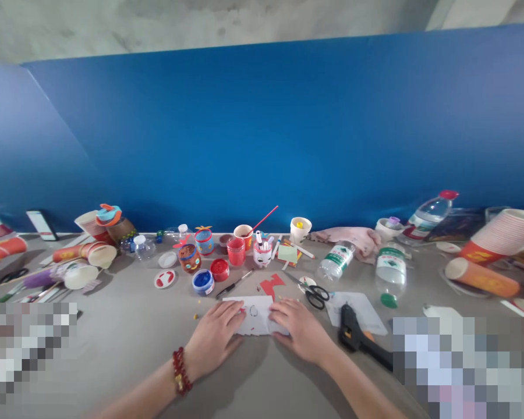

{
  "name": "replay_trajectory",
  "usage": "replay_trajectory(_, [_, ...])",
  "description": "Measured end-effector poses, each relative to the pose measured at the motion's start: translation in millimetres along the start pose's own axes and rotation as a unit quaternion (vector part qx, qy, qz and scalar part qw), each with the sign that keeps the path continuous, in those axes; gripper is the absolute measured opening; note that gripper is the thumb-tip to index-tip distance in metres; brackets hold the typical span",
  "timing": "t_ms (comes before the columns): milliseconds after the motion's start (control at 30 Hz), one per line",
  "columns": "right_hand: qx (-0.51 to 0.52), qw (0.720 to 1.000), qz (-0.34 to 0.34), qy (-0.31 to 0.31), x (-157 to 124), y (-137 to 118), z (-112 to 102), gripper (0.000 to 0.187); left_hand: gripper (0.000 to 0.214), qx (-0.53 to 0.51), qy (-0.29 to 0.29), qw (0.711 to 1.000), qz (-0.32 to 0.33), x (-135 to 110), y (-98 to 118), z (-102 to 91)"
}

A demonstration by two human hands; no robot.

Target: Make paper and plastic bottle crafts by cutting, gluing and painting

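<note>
Far left of the frame: orange paper cups point(4, 247) lying on their sides, nested. Next right, a loose cup point(98, 254) tipped over, mouth toward camera, contents can't tell. Centre-left: blue paint pot point(203, 281) and red paint pot point(219, 269), both open and full of paint. Behind them a cup with a red stick point(244, 233) leaning out, then a white cup point(262, 253) packed with markers.

Lower centre: white paper point(255, 314) flat on the table. Left hand point(216, 337) presses its left end and right hand point(299, 329) its right end, fingers flat and spread, nothing gripped. Red paper scrap point(271, 285) just above it.

Right of centre: scissors point(315, 294), black glue gun point(353, 334) near the right hand. Two clear bottles point(336, 260) lie on their sides; one looks empty, its green cap off beside it. Far right: tall cup stack point(502, 235) on its side.

Surface: grey table point(126, 337), cluttered. Behind: blue partition point(288, 134), concrete wall above.
</note>
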State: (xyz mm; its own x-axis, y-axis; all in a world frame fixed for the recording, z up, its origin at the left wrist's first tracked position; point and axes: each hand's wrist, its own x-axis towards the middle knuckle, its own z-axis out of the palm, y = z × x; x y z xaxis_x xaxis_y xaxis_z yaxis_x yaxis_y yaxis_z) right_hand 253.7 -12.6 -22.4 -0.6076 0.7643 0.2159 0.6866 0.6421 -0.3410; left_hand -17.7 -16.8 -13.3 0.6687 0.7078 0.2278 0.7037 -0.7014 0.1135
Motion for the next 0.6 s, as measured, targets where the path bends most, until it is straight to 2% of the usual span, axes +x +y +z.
replay_trajectory(100, [-0.01,1.0,-0.001,0.008,0,-1,-1,0.023,0.049,0.009,-0.003,1.0,0.018,9,1,8.3])
replay_trajectory(267, [-0.021,0.999,-0.033,0.01,2,-3,-2,0.008,0.047,-0.004,-0.005,1.0,0.012,7,-6,21.8])
replay_trajectory(400, [-0.035,0.997,-0.067,0.011,4,-6,2,0.009,0.043,-0.019,-0.008,1.0,0.002,3,-12,25.6])
replay_trajectory(467, [-0.027,0.997,-0.064,0.011,4,-5,3,0.006,0.042,-0.03,-0.005,1.0,0.009,3,-13,25.3])
replay_trajectory(600, [0.003,0.999,-0.017,0.05,1,5,-4,0.015,0.047,-0.059,0.025,0.997,0.031,5,-12,19.6])
